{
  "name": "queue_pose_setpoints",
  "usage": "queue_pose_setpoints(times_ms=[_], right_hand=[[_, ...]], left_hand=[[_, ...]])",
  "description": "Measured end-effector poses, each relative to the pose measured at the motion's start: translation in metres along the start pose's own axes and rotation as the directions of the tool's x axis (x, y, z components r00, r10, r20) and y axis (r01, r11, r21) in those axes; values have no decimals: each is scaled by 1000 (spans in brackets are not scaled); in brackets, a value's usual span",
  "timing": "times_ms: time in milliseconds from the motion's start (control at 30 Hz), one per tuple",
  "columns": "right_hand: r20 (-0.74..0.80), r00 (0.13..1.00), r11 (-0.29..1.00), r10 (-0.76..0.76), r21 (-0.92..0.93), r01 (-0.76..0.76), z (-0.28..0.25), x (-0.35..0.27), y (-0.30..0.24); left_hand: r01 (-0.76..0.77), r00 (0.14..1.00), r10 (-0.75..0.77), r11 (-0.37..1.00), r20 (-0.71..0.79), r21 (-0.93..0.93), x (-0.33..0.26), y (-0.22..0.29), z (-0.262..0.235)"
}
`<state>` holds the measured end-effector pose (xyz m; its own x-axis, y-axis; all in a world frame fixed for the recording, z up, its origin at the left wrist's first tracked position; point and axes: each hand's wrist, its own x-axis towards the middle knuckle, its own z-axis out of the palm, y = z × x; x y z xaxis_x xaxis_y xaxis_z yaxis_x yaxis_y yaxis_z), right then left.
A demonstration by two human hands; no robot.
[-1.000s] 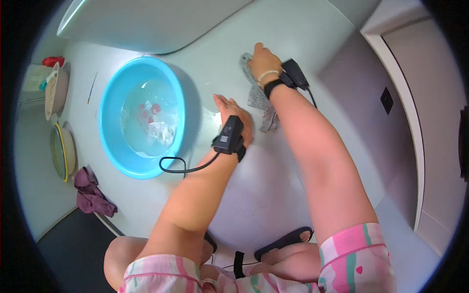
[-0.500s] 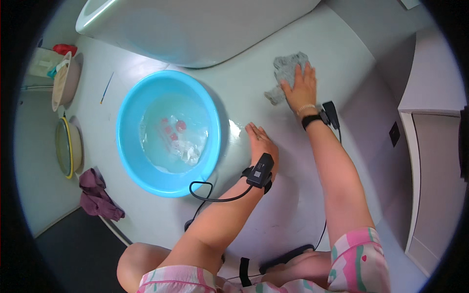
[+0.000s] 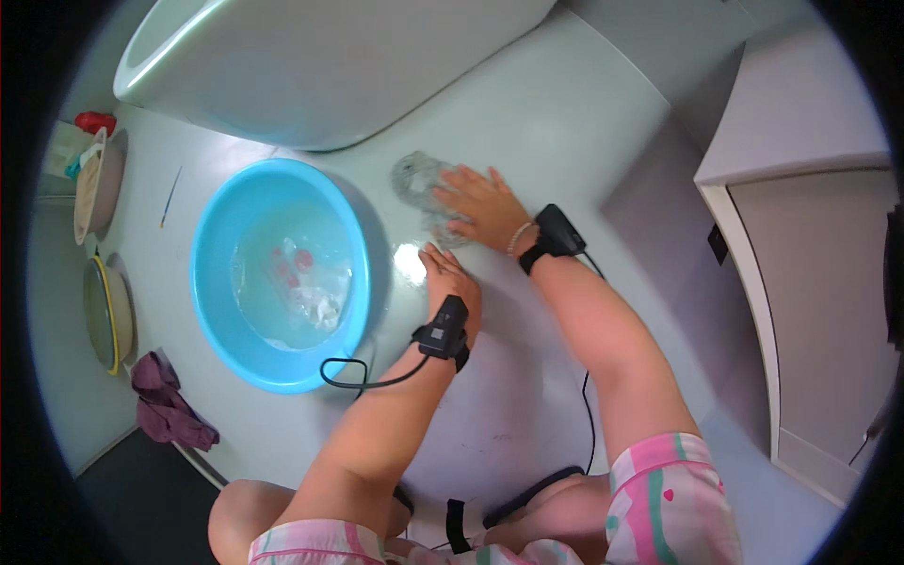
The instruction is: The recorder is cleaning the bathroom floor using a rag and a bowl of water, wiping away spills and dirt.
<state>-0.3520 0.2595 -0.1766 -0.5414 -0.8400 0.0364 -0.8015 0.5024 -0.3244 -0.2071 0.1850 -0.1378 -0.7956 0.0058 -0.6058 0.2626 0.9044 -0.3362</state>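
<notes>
My right hand (image 3: pixel 487 209) lies spread over a wet grey cloth (image 3: pixel 414 179), pressing its right side against the pale floor (image 3: pixel 537 132). The cloth is crumpled and its part beneath my palm is hidden. Close by, my left hand (image 3: pixel 453 282) rests on the floor with its fingers stretched out, holding nothing. Left of it stands a light blue basin (image 3: pixel 209 273) with cloudy water in it. In the water sits a whitish, see-through item (image 3: pixel 315 303) with red patches; its kind is unclear.
A large white curved fixture (image 3: pixel 311 75) stands at the back. To the right is a pale cabinet (image 3: pixel 810 301). At the left lie a purple cloth (image 3: pixel 168 400), a yellow-rimmed basin (image 3: pixel 115 315), a pink basin (image 3: pixel 105 193) and a thin blue stick (image 3: pixel 171 196).
My right hand has slid the grey cloth leftward across the floor, nearer to the blue basin and my left hand. The view has shifted somewhat; my left hand remains on the floor.
</notes>
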Motion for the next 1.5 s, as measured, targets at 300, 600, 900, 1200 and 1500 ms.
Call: queue_pose_setpoints(times_ms=[300, 600, 900, 1200, 1500], right_hand=[[232, 928, 956, 291, -92, -277, -66, -295, 50], [-134, 191, 170, 972, -150, -974, -19, -628, 11], [-397, 50, 50, 916, -11, -999, 1, -497, 101], [-408, 873, 955, 267, -9, -296, 8, -269, 55], [-99, 958, 946, 268, -161, -282, -81, -292, 137]], left_hand=[[-110, 979, 129, 987, 160, -120, -1, -12, -23], [-82, 991, 84, 996, 104, -21, -3, -12, -7], [2, 997, 8, 991, -78, 134, 0, 1, -8], [26, 999, -25, 998, -23, 49, 11, -5, -9], [28, 953, -98, 971, -287, -236, 12, 36, -31]])
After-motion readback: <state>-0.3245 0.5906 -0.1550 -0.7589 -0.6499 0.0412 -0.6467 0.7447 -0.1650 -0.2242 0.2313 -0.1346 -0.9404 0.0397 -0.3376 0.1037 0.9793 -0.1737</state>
